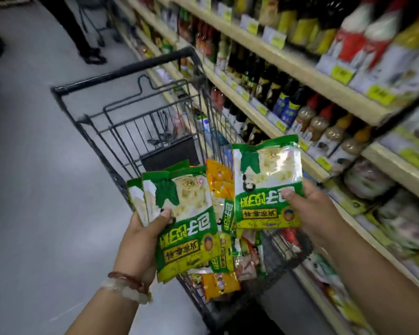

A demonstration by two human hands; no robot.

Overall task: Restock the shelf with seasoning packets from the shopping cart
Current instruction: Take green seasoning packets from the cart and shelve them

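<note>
My left hand grips a stack of green seasoning packets, thumb on the front one, above the near end of the shopping cart. My right hand holds one more green seasoning packet by its lower edge, lifted toward the shelf on the right. More packets, green and orange, lie in the cart basket below both hands.
The black wire cart stands in the aisle along the shelving. Dark sauce bottles fill the middle shelf, and bagged goods lie on the lower right shelves. A person's dark legs and shoes stand at the far end of the grey floor.
</note>
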